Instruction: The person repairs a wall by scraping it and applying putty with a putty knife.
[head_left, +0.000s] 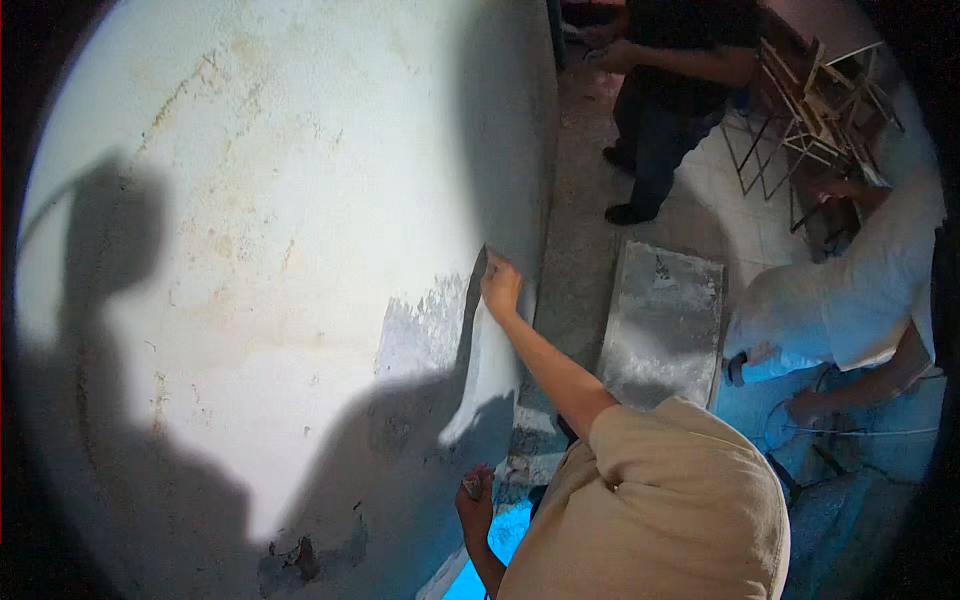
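Note:
My right hand [503, 285] is raised at the end of my stretched-out arm, against the pale wall [260, 240] near its right edge. Its fingers are closed, and a dark shadow beside them hides what they hold, if anything. Left of it, a ragged whitish-grey smear of filler [420, 325] covers part of the wall. Lower down, close to the wall, my left hand [477, 505] is closed around a small grey thing [472, 486] whose kind I cannot make out.
A grey-smeared slab [665, 315] lies to the right. Beyond it stands a person in dark clothes [680, 90], near stacked frames with thin legs [820, 110]. Another person in a light shirt [840, 300] bends at the far right. Low on the wall is a dark chipped spot [305, 558].

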